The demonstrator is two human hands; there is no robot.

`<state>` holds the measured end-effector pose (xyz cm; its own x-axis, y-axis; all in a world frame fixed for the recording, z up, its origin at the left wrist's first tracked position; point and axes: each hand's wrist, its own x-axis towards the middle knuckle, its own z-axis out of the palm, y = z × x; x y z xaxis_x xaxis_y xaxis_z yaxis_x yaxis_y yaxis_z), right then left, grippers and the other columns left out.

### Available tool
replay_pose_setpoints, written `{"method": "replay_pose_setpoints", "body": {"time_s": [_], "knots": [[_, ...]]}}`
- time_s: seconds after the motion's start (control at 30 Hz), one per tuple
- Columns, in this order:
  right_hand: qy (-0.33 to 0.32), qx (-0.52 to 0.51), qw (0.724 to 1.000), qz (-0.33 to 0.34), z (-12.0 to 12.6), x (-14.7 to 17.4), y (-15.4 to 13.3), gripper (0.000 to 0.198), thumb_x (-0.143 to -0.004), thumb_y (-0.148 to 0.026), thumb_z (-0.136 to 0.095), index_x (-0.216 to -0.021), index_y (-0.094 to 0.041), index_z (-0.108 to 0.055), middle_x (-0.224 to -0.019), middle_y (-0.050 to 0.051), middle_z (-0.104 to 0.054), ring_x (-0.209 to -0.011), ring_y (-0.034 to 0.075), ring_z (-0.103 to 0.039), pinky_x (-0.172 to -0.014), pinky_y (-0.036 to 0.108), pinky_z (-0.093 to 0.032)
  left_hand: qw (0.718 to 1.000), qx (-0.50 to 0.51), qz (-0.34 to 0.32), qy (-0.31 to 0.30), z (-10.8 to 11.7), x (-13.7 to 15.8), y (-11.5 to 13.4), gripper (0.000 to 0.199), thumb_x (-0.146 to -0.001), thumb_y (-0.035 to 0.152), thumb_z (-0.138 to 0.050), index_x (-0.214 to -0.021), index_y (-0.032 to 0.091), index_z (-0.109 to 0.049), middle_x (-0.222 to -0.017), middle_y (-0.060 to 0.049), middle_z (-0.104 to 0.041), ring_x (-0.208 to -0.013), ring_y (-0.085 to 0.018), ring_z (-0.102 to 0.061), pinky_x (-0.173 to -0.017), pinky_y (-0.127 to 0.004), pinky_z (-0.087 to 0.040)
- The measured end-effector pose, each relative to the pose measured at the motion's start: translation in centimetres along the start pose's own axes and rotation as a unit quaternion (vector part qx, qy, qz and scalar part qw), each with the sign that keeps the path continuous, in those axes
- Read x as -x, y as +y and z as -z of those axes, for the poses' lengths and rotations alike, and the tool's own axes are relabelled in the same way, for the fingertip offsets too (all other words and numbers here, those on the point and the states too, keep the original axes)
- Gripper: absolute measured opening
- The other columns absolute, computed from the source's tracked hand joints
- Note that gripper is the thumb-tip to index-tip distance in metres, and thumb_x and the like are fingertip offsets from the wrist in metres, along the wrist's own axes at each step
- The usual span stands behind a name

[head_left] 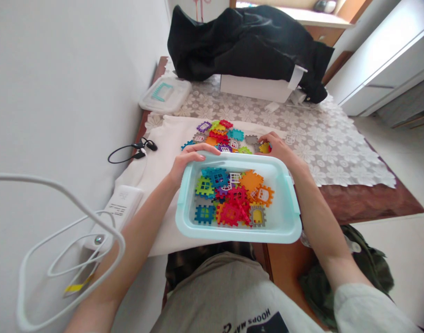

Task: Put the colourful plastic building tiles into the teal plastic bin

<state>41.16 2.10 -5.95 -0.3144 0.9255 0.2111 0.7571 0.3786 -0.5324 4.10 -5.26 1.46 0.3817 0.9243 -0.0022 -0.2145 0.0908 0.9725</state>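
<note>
A light blue plastic bin (186,226) is in front of me, with interlocking building tiles (232,210) in red, orange, blue, green and grey inside. My left hand (191,159) grips its far left corner, fingers over the rim. Beyond the bin, more such tiles (217,137) lie in a loose pile on a white cloth. At the right end of that pile, my right hand (277,147) has its fingers curled round a yellow building tile (265,147). A grey tile (251,139) lies beside those fingertips. The bin's far rim hides part of the pile.
A clear lid with a teal handle (165,95) lies at the back left. Black earphones (139,149) and a white power strip (120,208) with a cable are along the left wall. Black fabric (246,44) covers a white box at the back.
</note>
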Motion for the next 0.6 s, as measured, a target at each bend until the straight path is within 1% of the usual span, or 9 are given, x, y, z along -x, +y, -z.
{"method": "replay_pose_setpoints", "body": {"time_s": [0.07, 0.23, 0.4, 0.43, 0.5, 0.6], "knots": [[0.017, -0.006, 1.0, -0.005, -0.1, 0.0, -0.3, 0.04, -0.08, -0.045, -0.079, -0.115, -0.027, -0.068, -0.124, 0.011, -0.068, -0.113, 0.032, -0.069, -0.104, 0.051, -0.057, 1.0, -0.003, -0.003, 0.004, 0.0, 0.0, 0.0, 0.025, -0.067, 0.027, -0.068, -0.082, 0.017, -0.085, -0.093, -0.009, -0.08, -0.081, -0.022, -0.067, -0.071, -0.028, -0.054], [0.039, -0.025, 0.998, -0.031, 0.0, -0.1, -1.1, 0.036, -0.08, -0.041, -0.074, -0.112, -0.027, -0.066, -0.119, 0.01, -0.073, -0.11, 0.032, -0.069, -0.105, 0.052, -0.055, 1.0, 0.024, 0.009, -0.003, -0.1, 0.0, 0.2, 0.026, -0.065, 0.026, -0.07, -0.083, 0.015, -0.085, -0.086, -0.008, -0.079, -0.072, -0.019, -0.065, -0.065, -0.025, -0.051], [0.051, -0.083, 0.994, -0.045, 0.2, -0.4, -1.5, 0.034, -0.08, -0.042, -0.068, -0.111, -0.026, -0.072, -0.117, 0.009, -0.077, -0.111, 0.032, -0.07, -0.106, 0.053, -0.054, 1.0, 0.028, 0.014, -0.004, -0.3, 0.0, 0.4, 0.025, -0.064, 0.026, -0.071, -0.082, 0.016, -0.085, -0.081, -0.007, -0.078, -0.071, -0.019, -0.066, -0.063, -0.024, -0.05], [0.057, -0.108, 0.992, -0.046, 0.3, -0.4, -1.6, 0.035, -0.081, -0.043, -0.067, -0.112, -0.027, -0.074, -0.116, 0.008, -0.077, -0.108, 0.031, -0.071, -0.104, 0.052, -0.055, 0.999, 0.03, 0.014, -0.005, -0.4, 0.0, 0.4, 0.025, -0.064, 0.026, -0.071, -0.082, 0.016, -0.085, -0.08, -0.007, -0.077, -0.07, -0.019, -0.065, -0.061, -0.024, -0.049], [0.059, -0.181, 0.981, -0.047, 0.8, -0.5, -2.2, 0.038, -0.084, -0.046, -0.065, -0.115, -0.028, -0.076, -0.111, 0.006, -0.077, -0.098, 0.028, -0.07, -0.093, 0.047, -0.057, 0.999, 0.035, 0.012, -0.009, -0.4, 0.0, 0.4, 0.025, -0.063, 0.026, -0.071, -0.081, 0.016, -0.085, -0.079, -0.007, -0.077, -0.068, -0.018, -0.065, -0.06, -0.024, -0.048], [0.054, -0.305, 0.951, -0.021, 2.1, 0.0, -4.2, 0.045, -0.089, -0.059, -0.062, -0.121, -0.032, -0.077, -0.103, 0.005, -0.074, -0.084, 0.024, -0.067, -0.073, 0.04, -0.057, 0.999, 0.04, 0.016, -0.012, -0.4, 0.0, 0.4, 0.025, -0.063, 0.025, -0.07, -0.081, 0.016, -0.085, -0.082, -0.007, -0.079, -0.067, -0.017, -0.064, -0.06, -0.024, -0.048]]}}
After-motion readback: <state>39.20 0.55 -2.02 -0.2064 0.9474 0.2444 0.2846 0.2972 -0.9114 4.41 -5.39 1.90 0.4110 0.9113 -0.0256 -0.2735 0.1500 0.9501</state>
